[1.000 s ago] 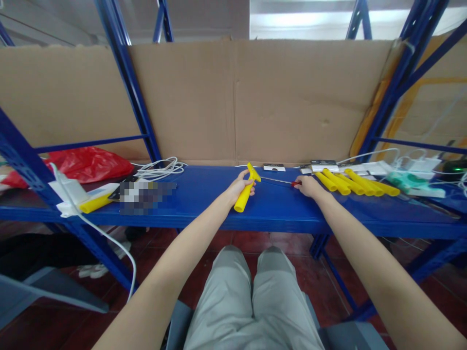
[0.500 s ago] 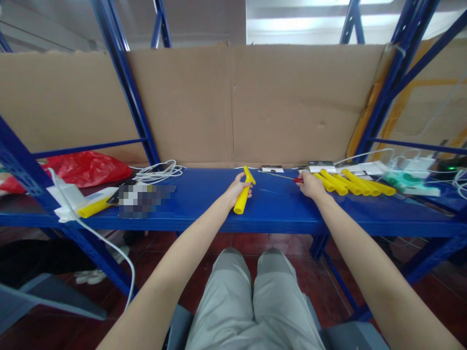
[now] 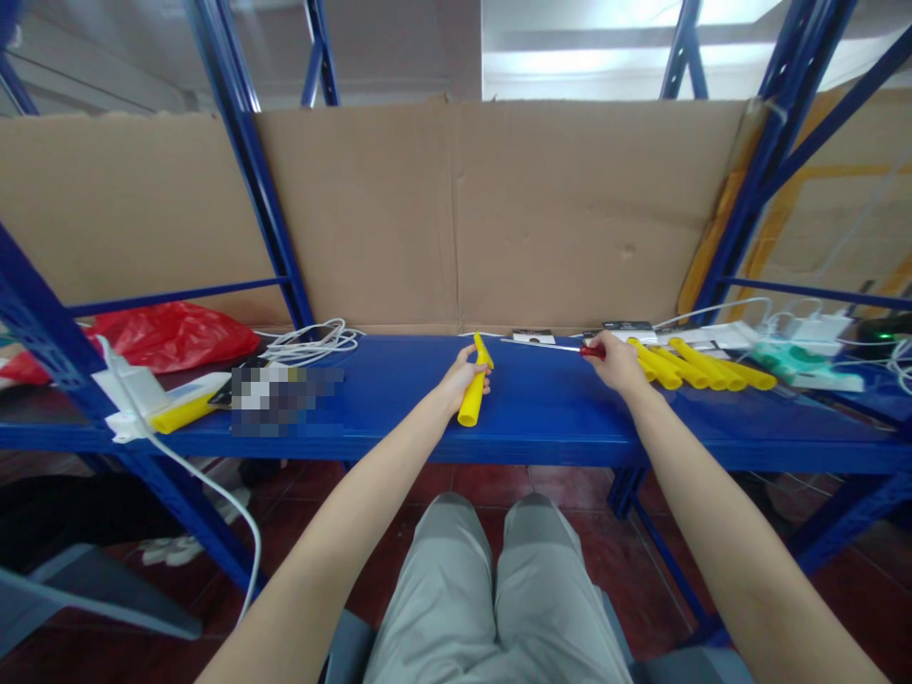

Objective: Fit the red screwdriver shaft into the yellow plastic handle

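Left hand (image 3: 460, 382): fingers curled around a yellow scraper handle (image 3: 473, 400), thumb over its upper part; the handle lies at a slight tilt on the blue shelf (image 3: 541, 413), near the middle, its wider head end (image 3: 484, 350) pointing toward the cardboard backing (image 3: 456, 209). Right hand (image 3: 618, 365): fingers closed in a pinch on the red handle of a thin screwdriver (image 3: 591, 351), whose metal shaft (image 3: 545, 345) runs leftward, low over the shelf, toward the back edge; whether the tip touches the shelf cannot be told. Scraper and screwdriver are apart, the shaft's tip passing behind and to the right of the scraper's head. Just beside the right hand, on its right: a row of yellow handles (image 3: 702, 369) lying side by side on the shelf, the nearest one touching or almost touching the knuckles. Behind them: flat black-and-white packets (image 3: 627, 328) and a small card (image 3: 533, 336). Further right: white cables (image 3: 790, 318), white chargers and a green item (image 3: 780, 359). Left part of the shelf: a coil of white cable (image 3: 313, 340), a blurred patch, a white-and-yellow item (image 3: 181, 404), a white adapter (image 3: 128, 394) with a cord hanging down, and a red plastic bag (image 3: 167, 332). Below: the person's grey-trousered knees (image 3: 491, 579) and a dark red floor.
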Available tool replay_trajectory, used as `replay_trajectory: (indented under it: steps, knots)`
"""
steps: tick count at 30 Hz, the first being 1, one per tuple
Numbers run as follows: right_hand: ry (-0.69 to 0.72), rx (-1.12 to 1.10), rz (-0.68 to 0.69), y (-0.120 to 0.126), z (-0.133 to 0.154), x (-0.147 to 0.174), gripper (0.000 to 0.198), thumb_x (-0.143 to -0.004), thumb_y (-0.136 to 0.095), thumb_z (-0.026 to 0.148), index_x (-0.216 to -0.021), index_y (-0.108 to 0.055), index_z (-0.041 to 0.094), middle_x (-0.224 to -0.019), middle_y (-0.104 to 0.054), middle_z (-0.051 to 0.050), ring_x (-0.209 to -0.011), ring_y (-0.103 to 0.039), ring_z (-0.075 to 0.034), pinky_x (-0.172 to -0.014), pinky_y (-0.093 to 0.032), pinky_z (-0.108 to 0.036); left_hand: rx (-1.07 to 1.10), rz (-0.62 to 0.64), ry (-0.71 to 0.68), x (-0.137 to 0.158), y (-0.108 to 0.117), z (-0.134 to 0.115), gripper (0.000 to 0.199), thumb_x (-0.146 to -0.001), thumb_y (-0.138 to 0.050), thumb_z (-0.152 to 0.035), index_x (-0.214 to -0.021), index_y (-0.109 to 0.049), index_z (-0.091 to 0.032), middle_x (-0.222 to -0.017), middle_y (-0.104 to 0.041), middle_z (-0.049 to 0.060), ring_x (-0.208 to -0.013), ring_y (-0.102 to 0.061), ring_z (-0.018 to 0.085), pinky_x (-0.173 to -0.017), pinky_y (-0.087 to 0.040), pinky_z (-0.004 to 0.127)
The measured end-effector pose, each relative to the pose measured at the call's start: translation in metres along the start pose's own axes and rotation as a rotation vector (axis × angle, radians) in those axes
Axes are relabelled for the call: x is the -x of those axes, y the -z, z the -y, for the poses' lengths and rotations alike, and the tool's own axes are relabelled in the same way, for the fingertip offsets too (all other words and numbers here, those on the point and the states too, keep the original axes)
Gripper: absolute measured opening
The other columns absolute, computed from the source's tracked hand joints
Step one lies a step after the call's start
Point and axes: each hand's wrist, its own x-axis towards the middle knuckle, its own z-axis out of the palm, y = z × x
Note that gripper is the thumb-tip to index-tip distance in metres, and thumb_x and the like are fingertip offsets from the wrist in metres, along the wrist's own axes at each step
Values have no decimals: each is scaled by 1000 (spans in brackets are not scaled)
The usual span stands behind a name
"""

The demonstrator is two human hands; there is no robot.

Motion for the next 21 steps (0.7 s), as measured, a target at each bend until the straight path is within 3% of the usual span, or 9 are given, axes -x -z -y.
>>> replay_trajectory:
  steps: [6, 14, 21]
  knots:
    - [57, -51, -6, -1, 0, 0, 13, -75, -55, 15, -87, -53, 21, -91, -65, -7, -88, -59, -23, -79, -40, -33, -26, 10, -3, 1, -1, 0, 59, -81, -40, -1, -133, -28, -28, -66, -50, -3, -41, -45, 8, -40, -37, 18]
    - [193, -164, -119, -14, -14, -6, 13, -68, -59, 19, -76, -49, 22, -79, -65, -5, -75, -61, -23, -68, -43, -35, -103, 46, 6, 1, -2, 0, 61, -81, -41, -1, -133, -27, -28, -66, -50, -3, -41, -45, 7, -41, -37, 18]
    - [205, -166, -149, -17, -17, -6, 11, -70, -59, 22, -76, -50, 23, -77, -65, -5, -72, -61, -23, -65, -42, -35, -131, 69, 6, 5, -5, -1, 60, -81, -40, -1, -133, -28, -28, -67, -49, -3, -42, -45, 7, -40, -36, 18]
